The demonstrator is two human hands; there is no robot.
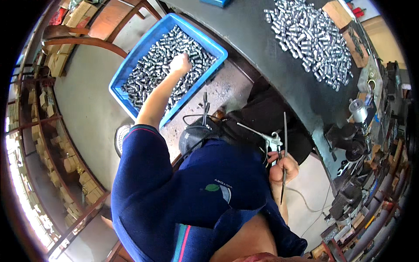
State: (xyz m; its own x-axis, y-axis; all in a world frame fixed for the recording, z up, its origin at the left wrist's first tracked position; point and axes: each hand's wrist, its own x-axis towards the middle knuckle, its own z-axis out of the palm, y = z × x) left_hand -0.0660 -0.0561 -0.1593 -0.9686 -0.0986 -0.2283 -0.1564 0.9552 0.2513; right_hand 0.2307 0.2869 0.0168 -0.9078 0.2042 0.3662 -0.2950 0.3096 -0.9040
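Fittings [148, 72], metal, in blue bin [133, 61], fwd-L, directly beneath L hand [181, 64], axes mixed; L nearer, fingers curled, can't tell if holding any. R hand [284, 168] well apart, gripping air gun [275, 139] + thin rod [285, 135], approx. fore-aft.

Behind the bare left hand [180, 64] and right hand [286, 168], we see a navy polo shirt [152, 196]: red-and-green trim on its short left sleeve [146, 150], teal-and-red striped collar [182, 242], chest emblem [213, 187] of green leaf and pale-blue curve. Between the hands, we make out black trousers [262, 118].
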